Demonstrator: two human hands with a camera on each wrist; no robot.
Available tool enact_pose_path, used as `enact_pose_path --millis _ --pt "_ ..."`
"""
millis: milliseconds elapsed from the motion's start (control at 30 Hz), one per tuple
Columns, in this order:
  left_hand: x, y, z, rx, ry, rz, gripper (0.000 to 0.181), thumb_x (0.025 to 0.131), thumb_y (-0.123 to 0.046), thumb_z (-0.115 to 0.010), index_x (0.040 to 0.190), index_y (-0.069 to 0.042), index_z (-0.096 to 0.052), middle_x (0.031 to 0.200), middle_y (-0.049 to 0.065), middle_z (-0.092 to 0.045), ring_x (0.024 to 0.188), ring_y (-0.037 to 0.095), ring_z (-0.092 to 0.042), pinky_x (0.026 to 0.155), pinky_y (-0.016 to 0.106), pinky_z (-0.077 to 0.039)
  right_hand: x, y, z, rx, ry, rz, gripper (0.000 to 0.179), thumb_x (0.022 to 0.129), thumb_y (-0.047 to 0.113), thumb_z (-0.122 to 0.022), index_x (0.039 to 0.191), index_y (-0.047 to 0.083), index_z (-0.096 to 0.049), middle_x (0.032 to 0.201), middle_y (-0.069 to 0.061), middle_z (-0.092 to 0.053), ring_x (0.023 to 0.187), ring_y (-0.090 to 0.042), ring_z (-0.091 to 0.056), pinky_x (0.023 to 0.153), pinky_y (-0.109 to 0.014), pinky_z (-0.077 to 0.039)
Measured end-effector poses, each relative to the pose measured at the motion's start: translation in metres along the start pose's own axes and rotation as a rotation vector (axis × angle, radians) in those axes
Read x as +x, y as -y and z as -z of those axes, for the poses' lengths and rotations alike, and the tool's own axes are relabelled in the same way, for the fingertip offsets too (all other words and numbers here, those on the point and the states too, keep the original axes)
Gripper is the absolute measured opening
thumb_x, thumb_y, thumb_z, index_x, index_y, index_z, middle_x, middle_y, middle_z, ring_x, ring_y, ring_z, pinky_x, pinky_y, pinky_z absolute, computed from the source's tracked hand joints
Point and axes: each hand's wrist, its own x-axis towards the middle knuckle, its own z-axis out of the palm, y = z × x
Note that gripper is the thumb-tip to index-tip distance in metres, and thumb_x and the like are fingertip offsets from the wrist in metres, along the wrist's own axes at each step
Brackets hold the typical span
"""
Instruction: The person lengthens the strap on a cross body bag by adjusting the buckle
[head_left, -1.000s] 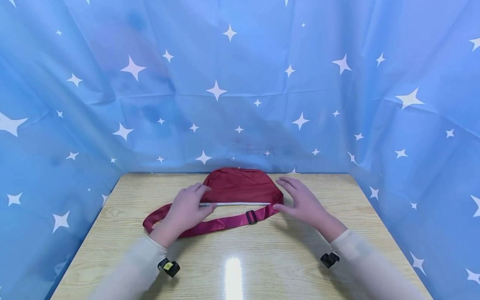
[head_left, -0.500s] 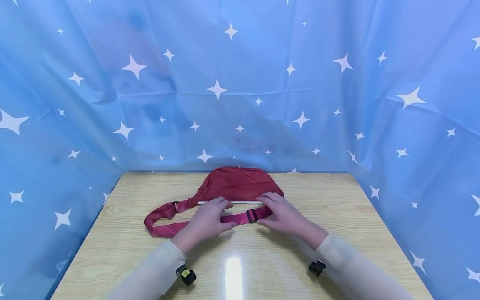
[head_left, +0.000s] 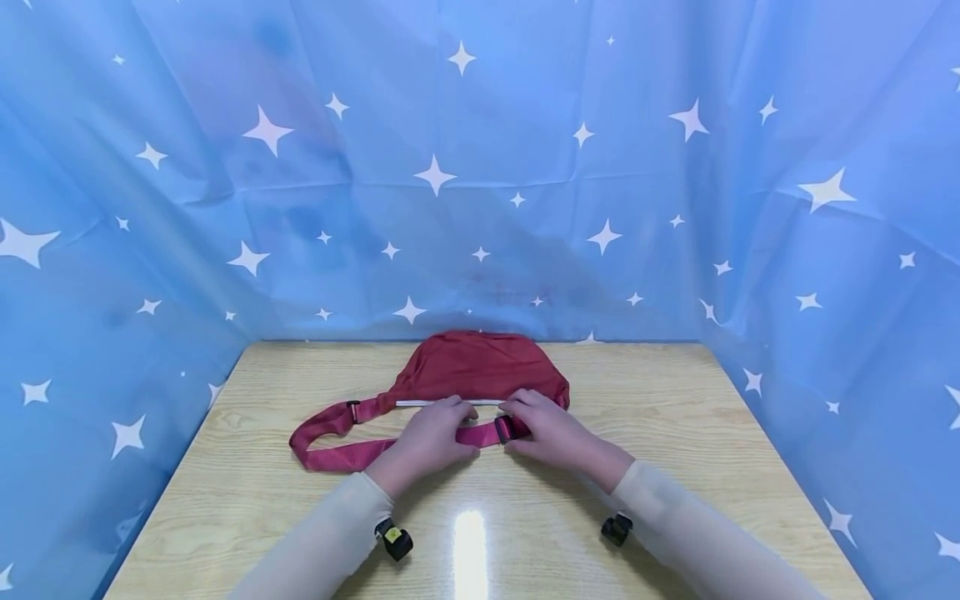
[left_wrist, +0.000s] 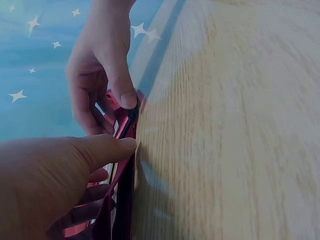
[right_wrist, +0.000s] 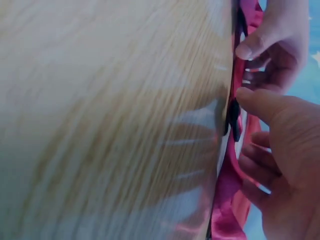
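A dark red waist bag [head_left: 480, 367] lies at the back of the table, its white zipper line [head_left: 420, 403] facing me. Its satin strap [head_left: 348, 457] loops out to the left and runs across the front. My left hand [head_left: 431, 442] reaches over the strap's middle, thumb on the near side and fingers on the far side. Beside it, my right hand [head_left: 551, 432] is at the strap's black slider buckle [head_left: 504, 429], thumb at its near edge. In the right wrist view a gap shows between that thumb and the loosely bent fingers [right_wrist: 257, 160]. Both hands partly hide the strap.
The wood-grain table [head_left: 675, 400] reaches back to a blue curtain [head_left: 480, 167] with white stars, which also encloses both sides. A black strap adjuster [head_left: 352, 411] sits on the left part of the loop. Light glares on the front of the table [head_left: 470, 554].
From the bag's two ends, both hands have come inward and nearer to me, closing in on the front run of the strap by the buckle. Bag and strap lie practically where they were.
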Motion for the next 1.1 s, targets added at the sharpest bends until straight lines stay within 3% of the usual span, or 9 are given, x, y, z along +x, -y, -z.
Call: enact_pose_path --millis 233,567,867,1100 --pt "0.006 -0.003 -0.007 0.021 0.007 0.014 0.045 0.088 -0.040 -0.094 0.122 -0.017 -0.076 0.108 -0.004 -0.065 0.095 0.013 -0.062 0.087 0.036 -0.058 0.003 0.000 -0.002 0.006 0.005 0.034 0.051 0.095 0.028 -0.090 0.138 0.007 -0.072 0.131 -0.005 -0.066 0.123 -0.023 -0.062 0.106 -0.045 -0.055" --pt "0.006 -0.006 -0.010 0.040 -0.047 -0.048 0.031 0.087 -0.031 -0.092 0.106 -0.015 -0.075 0.095 -0.005 -0.059 0.082 0.012 -0.055 0.072 0.038 -0.054 0.002 -0.003 -0.006 0.009 -0.011 0.071 0.040 0.095 0.022 -0.087 0.130 0.009 -0.076 0.125 -0.001 -0.065 0.116 -0.020 -0.059 0.102 -0.042 -0.054" --pt "0.008 -0.011 -0.007 0.080 -0.046 -0.032 0.047 0.086 -0.042 -0.095 0.119 -0.019 -0.072 0.104 -0.006 -0.062 0.091 0.013 -0.058 0.080 0.034 -0.056 -0.001 -0.005 -0.003 0.056 -0.105 0.076 0.046 0.091 0.025 -0.090 0.131 0.010 -0.073 0.125 0.001 -0.065 0.117 -0.018 -0.057 0.101 -0.043 -0.055" --pt "0.009 -0.011 -0.004 0.030 -0.126 -0.064 0.047 0.087 -0.038 -0.096 0.122 -0.019 -0.072 0.111 -0.005 -0.064 0.100 0.013 -0.060 0.088 0.035 -0.058 -0.004 -0.006 0.005 0.060 -0.143 0.061 0.047 0.092 0.022 -0.089 0.135 0.012 -0.072 0.128 0.004 -0.064 0.119 -0.016 -0.055 0.101 -0.041 -0.054"
